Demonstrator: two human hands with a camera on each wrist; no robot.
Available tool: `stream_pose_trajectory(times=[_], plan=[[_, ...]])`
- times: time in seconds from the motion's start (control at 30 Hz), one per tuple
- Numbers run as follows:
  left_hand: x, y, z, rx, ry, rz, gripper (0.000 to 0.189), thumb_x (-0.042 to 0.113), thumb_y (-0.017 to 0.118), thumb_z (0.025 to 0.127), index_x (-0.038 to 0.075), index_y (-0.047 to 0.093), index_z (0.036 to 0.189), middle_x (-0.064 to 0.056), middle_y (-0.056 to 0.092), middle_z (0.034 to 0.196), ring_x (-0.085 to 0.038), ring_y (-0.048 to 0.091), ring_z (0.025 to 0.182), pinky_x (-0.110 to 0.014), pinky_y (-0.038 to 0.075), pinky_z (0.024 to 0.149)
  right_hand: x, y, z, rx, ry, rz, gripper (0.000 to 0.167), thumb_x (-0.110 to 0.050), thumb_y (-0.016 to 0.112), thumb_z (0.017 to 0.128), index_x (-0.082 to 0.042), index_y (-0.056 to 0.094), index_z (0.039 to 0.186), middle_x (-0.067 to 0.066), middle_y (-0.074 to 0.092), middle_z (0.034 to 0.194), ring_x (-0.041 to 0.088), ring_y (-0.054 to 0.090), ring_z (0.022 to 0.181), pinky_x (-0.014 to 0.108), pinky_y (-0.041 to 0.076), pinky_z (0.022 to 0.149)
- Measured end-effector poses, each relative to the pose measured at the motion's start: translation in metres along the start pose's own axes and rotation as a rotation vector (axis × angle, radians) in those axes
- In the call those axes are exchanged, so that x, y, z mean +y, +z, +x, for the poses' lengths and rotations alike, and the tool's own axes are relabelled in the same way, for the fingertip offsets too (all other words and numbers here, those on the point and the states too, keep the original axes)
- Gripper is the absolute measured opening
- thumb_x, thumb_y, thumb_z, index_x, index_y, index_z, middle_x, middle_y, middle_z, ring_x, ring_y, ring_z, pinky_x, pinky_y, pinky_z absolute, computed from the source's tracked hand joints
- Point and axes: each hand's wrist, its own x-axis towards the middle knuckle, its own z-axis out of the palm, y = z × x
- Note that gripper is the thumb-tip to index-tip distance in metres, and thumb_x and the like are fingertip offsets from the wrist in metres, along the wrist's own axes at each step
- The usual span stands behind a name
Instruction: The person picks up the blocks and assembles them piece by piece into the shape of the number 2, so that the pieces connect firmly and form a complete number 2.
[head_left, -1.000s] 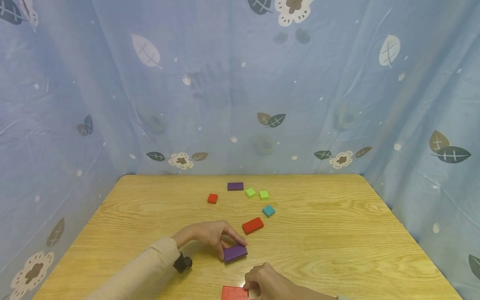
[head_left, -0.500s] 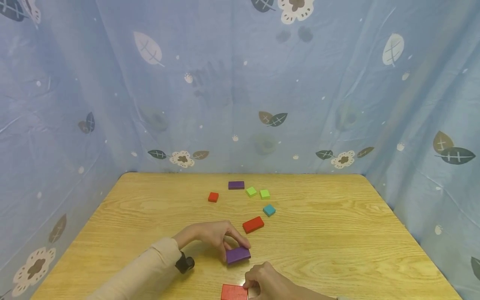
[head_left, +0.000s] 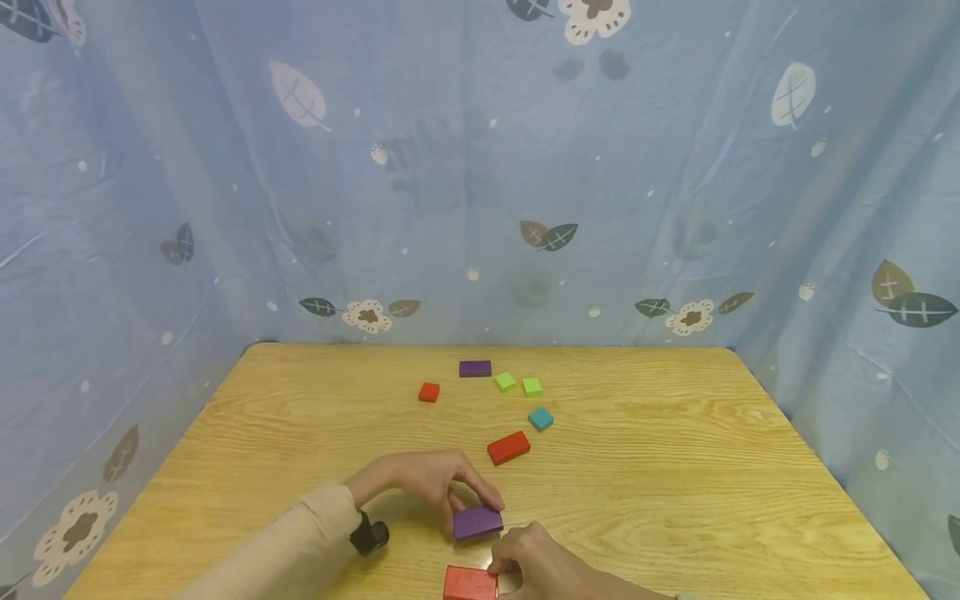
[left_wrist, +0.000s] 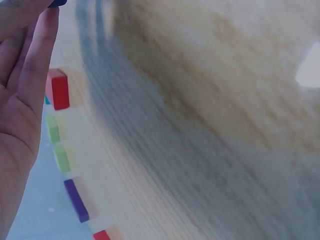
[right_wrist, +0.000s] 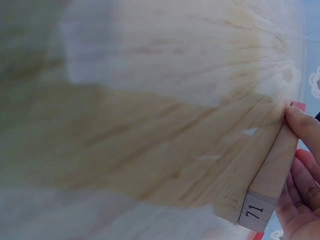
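Between the thumb and fingers of my left hand (head_left: pixel 427 482) is a purple block (head_left: pixel 477 522), gripped by its ends and slightly tilted. It is close beyond a red block (head_left: pixel 470 583) at the table's near edge. My right hand (head_left: pixel 543 567) is at the red block's right side, fingers curled. In the right wrist view that hand pinches a plain wooden block (right_wrist: pixel 265 190) marked 71 on its end, with red (right_wrist: pixel 299 106) showing behind its far end. The left wrist view catches only a corner of the purple block (left_wrist: pixel 58 2) at the fingertips.
Farther back on the wooden table (head_left: pixel 675 450) lie a long red block (head_left: pixel 508 447), a teal block (head_left: pixel 541 418), two light green blocks (head_left: pixel 505 382), a small red block (head_left: pixel 429 392) and another purple block (head_left: pixel 476 368). A blue patterned curtain (head_left: pixel 450 183) surrounds the table's back and sides.
My left hand has brought the purple block nearer to me and slightly right, closer to the red block. My right hand has stayed almost in place. The head view has shifted slightly.
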Motion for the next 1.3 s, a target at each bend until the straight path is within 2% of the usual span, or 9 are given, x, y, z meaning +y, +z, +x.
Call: stream_pose_trajectory(times=[0.17, 0.5, 0.7, 0.83, 1.13, 1.3], plan=[[0.002, 0.005, 0.001, -0.024, 0.008, 0.005, 0.066, -0.02, 0.075, 0.066, 0.004, 0.063, 0.125, -0.002, 0.058, 0.133, -0.003, 0.047, 0.123, -0.023, 0.049, 0.086, 0.0, -0.001, 0.0, -0.007, 0.021, 0.014, 0.03, -0.034, 0.077, 0.08, -0.006, 0.072, 0.087, -0.002, 0.069, 0.086, -0.002, 0.058, 0.083, 0.009, 0.045, 0.069], [0.007, 0.011, 0.001, -0.015, 0.031, 0.065, 0.067, -0.026, 0.071, 0.063, 0.001, 0.064, 0.123, -0.006, 0.06, 0.13, -0.003, 0.049, 0.12, -0.022, 0.05, 0.082, -0.001, -0.001, 0.0, -0.004, 0.033, 0.026, 0.03, -0.034, 0.078, 0.079, -0.005, 0.072, 0.086, -0.001, 0.069, 0.087, -0.003, 0.057, 0.083, 0.011, 0.046, 0.069], [0.006, 0.016, 0.0, -0.016, 0.025, 0.144, 0.066, -0.025, 0.072, 0.063, 0.003, 0.065, 0.122, -0.002, 0.059, 0.13, -0.003, 0.048, 0.121, -0.019, 0.05, 0.081, -0.003, -0.002, 0.001, -0.024, 0.063, 0.029, 0.032, -0.035, 0.078, 0.078, -0.004, 0.073, 0.086, -0.003, 0.068, 0.085, -0.003, 0.057, 0.082, 0.012, 0.046, 0.069], [0.004, 0.02, -0.001, -0.017, 0.044, 0.202, 0.066, -0.024, 0.072, 0.063, 0.004, 0.065, 0.122, 0.0, 0.059, 0.13, -0.003, 0.048, 0.12, -0.017, 0.049, 0.08, -0.003, -0.002, 0.001, -0.039, 0.087, 0.035, 0.031, -0.035, 0.079, 0.078, -0.005, 0.073, 0.086, -0.005, 0.068, 0.085, -0.004, 0.056, 0.081, 0.012, 0.046, 0.069], [0.0, 0.025, 0.001, -0.001, 0.08, 0.214, 0.065, -0.022, 0.074, 0.063, 0.001, 0.064, 0.123, -0.006, 0.06, 0.13, -0.003, 0.05, 0.118, -0.017, 0.049, 0.08, -0.003, 0.0, 0.001, -0.021, 0.095, 0.018, 0.031, -0.035, 0.08, 0.076, -0.006, 0.073, 0.084, -0.006, 0.067, 0.084, -0.006, 0.055, 0.079, 0.011, 0.045, 0.067], [0.0, 0.028, 0.001, 0.013, 0.067, 0.168, 0.061, -0.02, 0.075, 0.065, 0.001, 0.065, 0.121, -0.005, 0.06, 0.129, -0.002, 0.054, 0.113, -0.019, 0.051, 0.078, -0.003, 0.001, 0.001, 0.0, 0.078, 0.027, 0.029, -0.033, 0.08, 0.077, -0.006, 0.073, 0.082, -0.006, 0.068, 0.082, -0.006, 0.055, 0.078, 0.01, 0.045, 0.066]])
